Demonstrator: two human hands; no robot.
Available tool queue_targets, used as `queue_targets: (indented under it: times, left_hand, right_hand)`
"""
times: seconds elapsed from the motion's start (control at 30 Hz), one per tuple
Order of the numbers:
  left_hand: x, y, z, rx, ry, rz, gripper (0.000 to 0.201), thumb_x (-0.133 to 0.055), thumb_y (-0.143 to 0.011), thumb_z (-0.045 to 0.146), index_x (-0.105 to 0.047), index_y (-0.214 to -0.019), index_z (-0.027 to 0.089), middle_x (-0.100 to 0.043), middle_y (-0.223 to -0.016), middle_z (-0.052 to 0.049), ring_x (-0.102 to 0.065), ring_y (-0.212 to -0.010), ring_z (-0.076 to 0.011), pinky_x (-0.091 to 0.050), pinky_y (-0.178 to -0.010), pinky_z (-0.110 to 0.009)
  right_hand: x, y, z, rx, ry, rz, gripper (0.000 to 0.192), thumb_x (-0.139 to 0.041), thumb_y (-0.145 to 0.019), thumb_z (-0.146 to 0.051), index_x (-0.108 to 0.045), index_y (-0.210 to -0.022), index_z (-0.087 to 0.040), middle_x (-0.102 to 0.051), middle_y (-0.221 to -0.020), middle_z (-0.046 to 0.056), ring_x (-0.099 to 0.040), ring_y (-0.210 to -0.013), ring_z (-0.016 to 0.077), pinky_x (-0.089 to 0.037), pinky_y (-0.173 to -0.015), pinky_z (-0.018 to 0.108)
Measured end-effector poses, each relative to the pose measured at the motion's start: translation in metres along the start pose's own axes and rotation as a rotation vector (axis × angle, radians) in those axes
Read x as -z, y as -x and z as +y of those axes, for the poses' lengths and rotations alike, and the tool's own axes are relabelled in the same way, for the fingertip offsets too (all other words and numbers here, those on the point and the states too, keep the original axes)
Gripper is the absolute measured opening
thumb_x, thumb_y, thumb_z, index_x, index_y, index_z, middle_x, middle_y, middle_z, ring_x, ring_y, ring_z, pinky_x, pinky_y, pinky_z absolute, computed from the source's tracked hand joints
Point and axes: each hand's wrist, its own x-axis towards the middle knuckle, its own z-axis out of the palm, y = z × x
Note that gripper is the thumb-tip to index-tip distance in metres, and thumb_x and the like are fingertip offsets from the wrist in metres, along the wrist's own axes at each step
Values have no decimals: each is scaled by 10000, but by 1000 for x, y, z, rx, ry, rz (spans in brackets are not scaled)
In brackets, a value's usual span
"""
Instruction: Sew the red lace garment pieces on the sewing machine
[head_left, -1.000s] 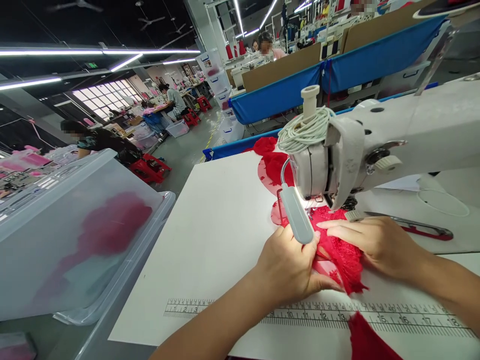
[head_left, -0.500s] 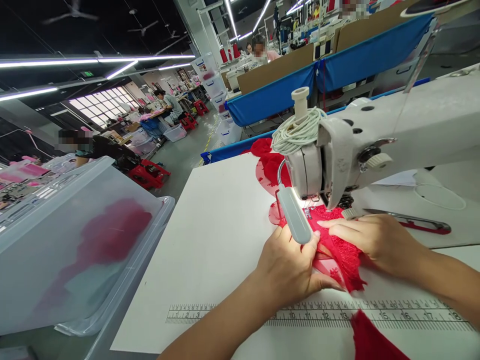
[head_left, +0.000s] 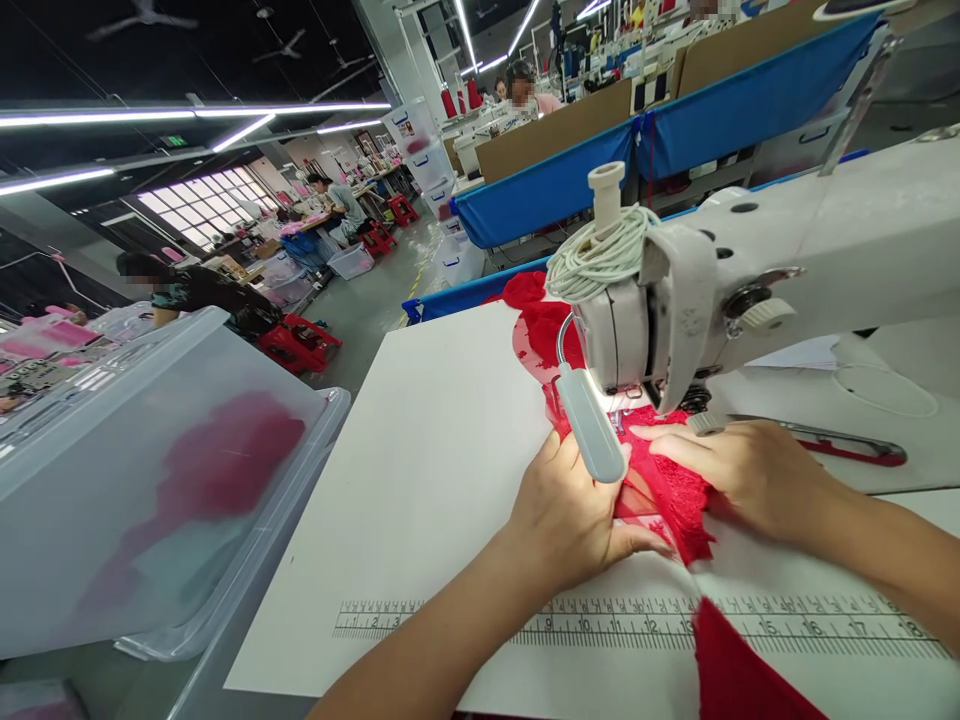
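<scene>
1. Red lace piece (head_left: 679, 490), bright scarlet, with an openwork floral pattern and a scalloped, ragged lower edge. It lies flat on the white table (head_left: 442, 470), under the head of the sewing machine (head_left: 750, 280), between the two hands.
2. Near its left side the lace gives way to a sheerer, paler red panel that lets the table show through.
3. Left hand (head_left: 574, 510): palm down, fingers flat on the left edge of the lace, thumb stretched along its lower border. It presses rather than grips.
4. Right hand (head_left: 750, 470): also palm down, fingers extended and together, resting on the right part of the lace and pointing toward the needle area. Nothing is pinched in it.
5. The hands are a little apart, with the lace spread between them.
6. The grey lamp (head_left: 592, 425) on its bent neck hangs over the left fingers and throws a bright patch on the cloth. The needle itself is hidden behind it.
7. More red fabric (head_left: 540, 320) trails out behind the machine head, on the far side of the table.
8. Another red scrap (head_left: 739, 675) hangs over the near edge, crossing the printed ruler (head_left: 600, 625) along the table front.
9. Scissors (head_left: 825, 440) with red handles lie on the machine bed, just beyond the right hand.
10. A cream cord (head_left: 600, 262) is coiled on top of the machine head.
11. To the left stands a translucent plastic bin (head_left: 150, 470), a blurred red mass visible through its wall.
12. People sit at work tables far back in the hall.
</scene>
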Motion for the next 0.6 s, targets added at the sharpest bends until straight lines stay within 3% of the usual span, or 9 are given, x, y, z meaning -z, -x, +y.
queue_targets:
  times: [0.17, 0.27, 0.43, 0.53, 0.6]
  left_hand:
    - [6, 2, 1, 24, 23, -23, 822, -313, -954, 801, -680, -1192, 106, -695, -1091, -188, -642, -941, -308, -524, -760, -432]
    - [13, -1, 5, -4, 67, -66, 716, -408, -954, 722, -667, -1156, 86, -683, -1034, -170, -626, -868, -290, -521, -706, -429]
    - [14, -4, 14, -102, -20, -69, 154, -513, -869, 221, -620, -779, 156, -577, -727, -55, -535, -625, -194, -456, -578, -352]
    - [10, -5, 13, -139, -59, -68, 261, -400, -873, -2, -562, -752, 164, -605, -788, -70, -556, -642, -161, -405, -514, -276]
    - [9, -7, 7, -80, 88, -155, 267, -366, -919, -5, -565, -837, 154, -637, -862, -81, -572, -648, -143, -394, -488, -247]
  right_hand:
    - [7, -7, -3, 4, 6, 47, 300, -497, -837, -115, -678, -1065, -185, -673, -634, 13, -525, -477, 186, -246, -479, 325]
    - [13, -10, -4, 58, -12, 39, 292, -484, -884, -142, -668, -1104, -197, -733, -763, 21, -543, -482, 167, -274, -461, 308]
    - [7, -3, -2, 80, -57, 92, 290, -431, -800, -40, -637, -883, -226, -764, -1090, 48, -611, -620, 163, -334, -523, 290]
    - [0, 1, -2, 56, -162, 100, 294, -419, -791, -26, -619, -865, -228, -758, -1079, 51, -605, -668, 164, -360, -574, 290]
    - [-1, 0, -3, -21, -283, 80, 224, -454, -805, -83, -614, -859, -230, -747, -939, 47, -577, -644, 166, -359, -580, 291]
